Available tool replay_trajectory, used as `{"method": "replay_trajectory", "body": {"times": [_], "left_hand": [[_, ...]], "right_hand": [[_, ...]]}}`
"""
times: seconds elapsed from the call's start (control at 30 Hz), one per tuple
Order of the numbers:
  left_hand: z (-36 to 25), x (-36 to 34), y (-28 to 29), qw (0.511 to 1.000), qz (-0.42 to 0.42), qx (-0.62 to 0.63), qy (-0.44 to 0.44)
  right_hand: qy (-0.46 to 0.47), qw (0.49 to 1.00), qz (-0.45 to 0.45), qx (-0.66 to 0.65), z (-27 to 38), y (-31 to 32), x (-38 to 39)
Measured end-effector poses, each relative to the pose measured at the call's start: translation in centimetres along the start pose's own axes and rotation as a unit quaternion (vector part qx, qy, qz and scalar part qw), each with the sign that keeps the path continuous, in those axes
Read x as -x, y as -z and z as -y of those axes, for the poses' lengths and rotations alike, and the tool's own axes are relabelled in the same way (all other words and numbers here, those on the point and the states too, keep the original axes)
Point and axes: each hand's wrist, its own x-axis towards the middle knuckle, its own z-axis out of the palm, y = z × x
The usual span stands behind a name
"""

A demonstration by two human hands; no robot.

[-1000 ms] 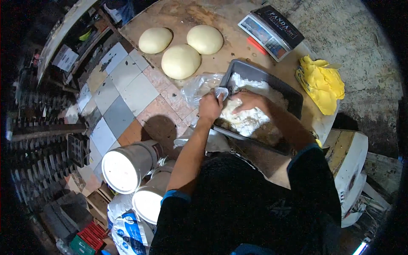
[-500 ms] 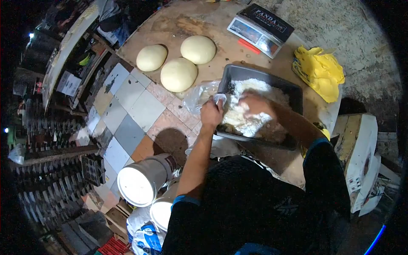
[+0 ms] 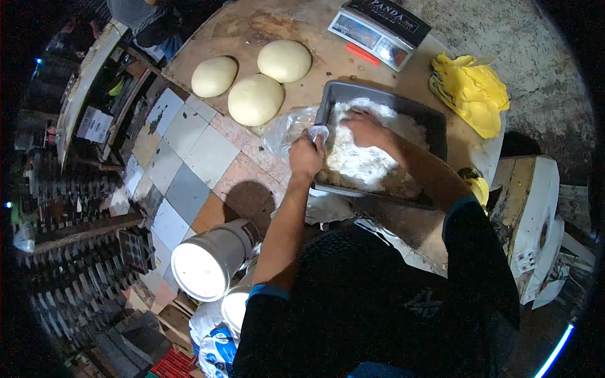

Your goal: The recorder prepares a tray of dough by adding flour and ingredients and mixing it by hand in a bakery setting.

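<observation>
A dark grey rectangular tub (image 3: 413, 112) on the table holds a heap of white flour-like powder (image 3: 359, 162), with brownish crumbly matter along its right side. My right hand (image 3: 365, 129) reaches into the powder near the tub's far left part, fingers stretched out and their tips partly hidden. At the tub's left edge my left hand (image 3: 307, 156) is closed on the gathered end of a clear plastic bag (image 3: 283, 132). The rest of the bag lies crumpled on the table left of the tub. Three smooth pale dough balls (image 3: 255, 99) sit farther left.
A scale-like box with a black top (image 3: 383, 28) stands at the far side, a red-orange stick (image 3: 363, 54) before it. Yellow fat-like mass (image 3: 469, 94) lies at the table's right. White-lidded buckets (image 3: 200, 271) stand below left. Another person (image 3: 142, 22) is at the far left.
My right hand has moved through the powder toward the tub's far left side. My left hand keeps its hold at the edge. The whole view has shifted slightly.
</observation>
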Motion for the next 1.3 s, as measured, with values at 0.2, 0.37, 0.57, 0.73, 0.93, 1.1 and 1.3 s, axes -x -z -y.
{"method": "replay_trajectory", "body": {"times": [0.2, 0.37, 0.57, 0.73, 0.93, 1.1, 1.3], "left_hand": [[1.4, 0.2, -0.2, 1.0, -0.011, 0.006, -0.01], [0.6, 0.1, -0.4, 1.0, -0.014, -0.001, -0.004], [1.6, -0.1, -0.9, 1.0, -0.002, 0.0, -0.009], [0.9, -0.2, -0.6, 1.0, -0.02, 0.003, -0.024], [0.5, 0.0, -0.3, 1.0, 0.002, -0.017, -0.005], [0.0, 0.0, 0.2, 0.999, 0.023, -0.017, 0.014], [1.2, 0.0, -0.3, 1.0, 0.005, -0.015, 0.008]], "right_hand": [[0.203, 0.973, 0.11, 0.011, 6.1, 1.0, 4.0], [0.077, 0.986, -0.073, 0.132, 4.0, -2.2, 1.0], [0.244, 0.965, 0.03, -0.091, 6.1, -0.9, 4.6], [0.055, 0.993, -0.074, 0.08, 4.6, -2.3, 3.0], [0.207, 0.969, 0.083, -0.105, 6.3, -4.0, 2.6], [0.11, 0.987, -0.021, 0.112, 3.9, -1.0, 4.3], [0.146, 0.98, 0.014, -0.136, 4.4, -1.4, 6.2]]}}
